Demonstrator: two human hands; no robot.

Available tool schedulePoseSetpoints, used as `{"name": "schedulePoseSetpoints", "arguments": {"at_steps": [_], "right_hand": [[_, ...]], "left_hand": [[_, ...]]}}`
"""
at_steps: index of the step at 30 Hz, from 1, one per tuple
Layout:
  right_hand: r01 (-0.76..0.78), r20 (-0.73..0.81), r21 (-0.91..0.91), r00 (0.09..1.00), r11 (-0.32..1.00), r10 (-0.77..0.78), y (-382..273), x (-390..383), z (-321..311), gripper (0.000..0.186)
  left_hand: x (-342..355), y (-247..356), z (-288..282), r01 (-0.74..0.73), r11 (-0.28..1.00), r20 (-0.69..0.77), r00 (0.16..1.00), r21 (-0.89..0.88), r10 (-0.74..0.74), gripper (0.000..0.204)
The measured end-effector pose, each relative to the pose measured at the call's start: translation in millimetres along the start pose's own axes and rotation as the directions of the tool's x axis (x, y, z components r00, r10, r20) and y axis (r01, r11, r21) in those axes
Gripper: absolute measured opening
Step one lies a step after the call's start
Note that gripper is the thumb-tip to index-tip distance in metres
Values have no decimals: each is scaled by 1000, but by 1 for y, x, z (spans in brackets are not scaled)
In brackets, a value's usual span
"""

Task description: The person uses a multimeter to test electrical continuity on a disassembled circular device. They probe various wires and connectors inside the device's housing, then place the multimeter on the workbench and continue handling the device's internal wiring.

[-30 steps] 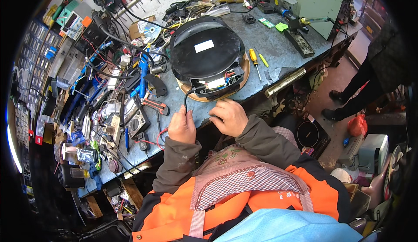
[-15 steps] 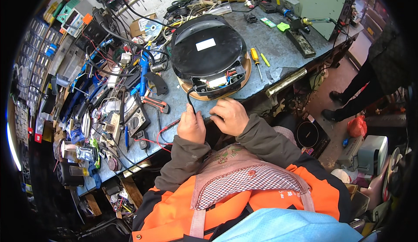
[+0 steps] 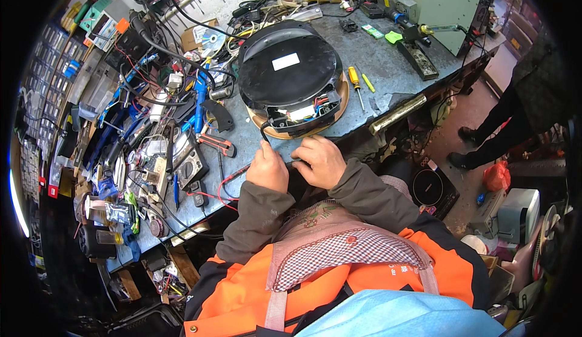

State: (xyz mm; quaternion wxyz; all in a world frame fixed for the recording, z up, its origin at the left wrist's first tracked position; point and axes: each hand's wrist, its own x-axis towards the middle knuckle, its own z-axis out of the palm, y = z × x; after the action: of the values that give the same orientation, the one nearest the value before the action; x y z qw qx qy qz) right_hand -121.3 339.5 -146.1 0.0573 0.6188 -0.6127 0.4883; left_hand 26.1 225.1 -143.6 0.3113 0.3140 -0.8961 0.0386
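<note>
Two hands sit close together at the near edge of the workbench [image 3: 388, 76], and both have drifted toward the person's body since a second ago, when they were nearer the appliance. The left hand [image 3: 267, 168] is closed around a black cable [image 3: 264, 132], pinching it near the fingertips; the cable arcs up from that hand into the opened underside of the round black appliance [image 3: 290, 77], which lies upside down on a tan base, its coloured wires showing at the near rim. The cable looked slacker a moment ago; now it seems drawn a little further out, though I cannot be sure how far. The right hand [image 3: 321, 161] is curled, fingers bent inward beside the left; whether it grips the cable's end or only steadies it, I cannot tell. A yellow-handled screwdriver [image 3: 356, 83] lies untouched to the right of the appliance, and a multimeter [image 3: 189, 162] rests to the left among the clutter. My guess is that the cable is being worked on, not the housing.
</note>
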Motion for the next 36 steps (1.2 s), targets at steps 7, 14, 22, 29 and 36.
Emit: {"name": "schedulePoseSetpoints", "arguments": {"at_steps": [7, 14, 22, 29, 36], "right_hand": [[9, -1, 5, 1000, 1000, -9, 0, -2, -1, 20], [4, 13, 2, 1000, 1000, -4, -2, -3, -3, 21], [17, 18, 26, 1000, 1000, -18, 3, -4, -3, 21], [18, 35, 30, 999, 999, -19, 2, 0, -5, 22], [39, 14, 44, 999, 998, -40, 4, 2, -3, 22]], "left_hand": [[17, -29, -1, -39, 998, 49, 998, -53, 41, 37], [63, -74, -4, 55, 978, 179, 984, -201, -19, 21], [94, -108, 14, 389, 675, 288, 921, -626, -263, 17], [117, -83, -41, -114, 870, -55, 993, -479, 100, 17], [118, -65, -65, -354, 868, 45, 919, -347, 392, 15]]}}
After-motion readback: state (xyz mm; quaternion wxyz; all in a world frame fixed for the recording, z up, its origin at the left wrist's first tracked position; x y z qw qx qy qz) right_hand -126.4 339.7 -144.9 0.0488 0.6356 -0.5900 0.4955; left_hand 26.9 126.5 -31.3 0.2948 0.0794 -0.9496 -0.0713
